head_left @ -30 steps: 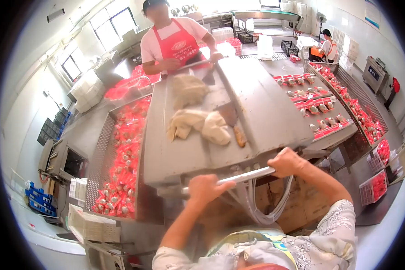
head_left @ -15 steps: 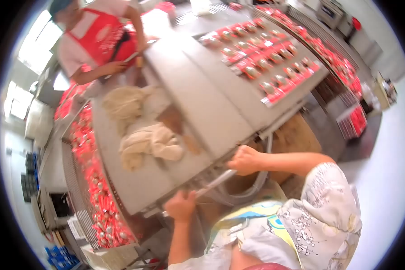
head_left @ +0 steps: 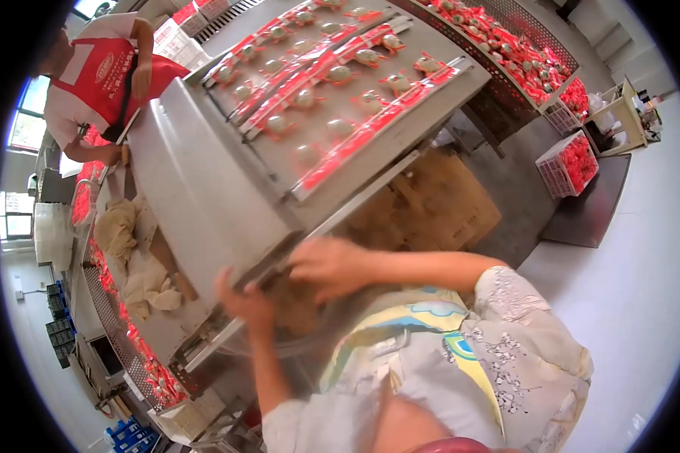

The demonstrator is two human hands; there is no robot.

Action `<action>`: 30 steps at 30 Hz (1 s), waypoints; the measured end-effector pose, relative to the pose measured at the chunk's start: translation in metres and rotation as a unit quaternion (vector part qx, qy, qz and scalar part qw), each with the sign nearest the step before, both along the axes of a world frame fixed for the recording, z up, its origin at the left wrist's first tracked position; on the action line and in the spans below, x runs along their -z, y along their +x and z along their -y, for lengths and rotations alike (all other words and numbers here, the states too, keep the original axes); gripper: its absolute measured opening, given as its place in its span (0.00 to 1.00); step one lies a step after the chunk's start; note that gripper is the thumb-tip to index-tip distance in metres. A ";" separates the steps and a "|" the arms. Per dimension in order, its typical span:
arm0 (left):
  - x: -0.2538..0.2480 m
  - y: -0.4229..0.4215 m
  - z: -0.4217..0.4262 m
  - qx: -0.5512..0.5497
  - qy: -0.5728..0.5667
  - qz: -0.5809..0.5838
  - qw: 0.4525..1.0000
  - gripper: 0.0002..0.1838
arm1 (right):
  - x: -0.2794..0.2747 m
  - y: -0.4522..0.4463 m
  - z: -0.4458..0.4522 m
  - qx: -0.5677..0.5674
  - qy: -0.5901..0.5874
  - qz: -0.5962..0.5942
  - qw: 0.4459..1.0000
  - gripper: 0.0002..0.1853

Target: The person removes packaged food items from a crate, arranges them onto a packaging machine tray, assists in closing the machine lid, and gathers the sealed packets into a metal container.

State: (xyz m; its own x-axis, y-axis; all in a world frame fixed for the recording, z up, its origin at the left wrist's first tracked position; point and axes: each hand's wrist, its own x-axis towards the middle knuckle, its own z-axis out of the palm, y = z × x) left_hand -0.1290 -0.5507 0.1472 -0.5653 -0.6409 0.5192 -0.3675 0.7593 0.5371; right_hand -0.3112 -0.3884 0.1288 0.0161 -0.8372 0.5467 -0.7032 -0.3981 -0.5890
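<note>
My left hand [head_left: 245,298] is at the near edge of the steel table, fingers apart, blurred, holding nothing I can see. My right hand [head_left: 329,264] is just right of it, fingers curled in beside the near corner of a steel panel [head_left: 204,189]. Anything inside those fingers is hidden. Two lumps of what looks like dough, a farther one [head_left: 117,226] and a nearer one [head_left: 151,293], lie left of the panel. A broad flat blade with a wooden handle [head_left: 184,287] rests beside them.
Rows of red-wrapped pieces with pale round centres [head_left: 340,74] lie beyond my hands. A co-worker in a red apron [head_left: 109,72] stands at far left, one hand at a wooden handle [head_left: 125,155]. A crate of red packets [head_left: 574,166] is at right. Cardboard [head_left: 423,204] lies below the table.
My hands have come closer together; the left has opened from a fist. The pale bar between them no longer shows there. My view has shifted, so the table sits farther left.
</note>
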 end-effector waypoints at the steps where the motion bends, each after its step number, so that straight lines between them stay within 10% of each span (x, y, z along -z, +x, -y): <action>1: -0.011 -0.043 -0.021 0.071 -0.019 0.087 0.994 0.24 | 0.009 -0.031 -0.027 0.069 0.045 -0.022 0.996 0.38; 5: 0.015 -0.170 -0.059 0.208 0.050 0.082 0.973 0.33 | 0.013 -0.143 -0.104 0.249 0.157 -0.078 0.953 0.46; 14: 0.075 -0.297 -0.048 -0.032 0.017 0.288 0.957 0.37 | 0.028 -0.302 -0.135 0.442 0.226 -0.113 0.861 0.52; 23: 0.080 -0.384 -0.054 -0.026 0.097 0.237 0.966 0.38 | 0.066 -0.420 -0.067 0.453 0.347 -0.140 0.809 0.56; 30: 0.060 -0.432 -0.053 -0.008 0.118 0.298 0.947 0.38 | 0.068 -0.468 -0.033 0.287 0.282 -0.084 0.912 0.40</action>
State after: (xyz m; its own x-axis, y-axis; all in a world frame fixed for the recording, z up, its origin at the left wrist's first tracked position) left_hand -0.5613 -0.4981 0.0867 -0.7024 -0.7101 -0.0480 -0.6693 0.6361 0.3838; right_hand -0.7791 -0.3551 0.0609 -0.4695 -0.8811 0.0563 -0.7991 0.3970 -0.4515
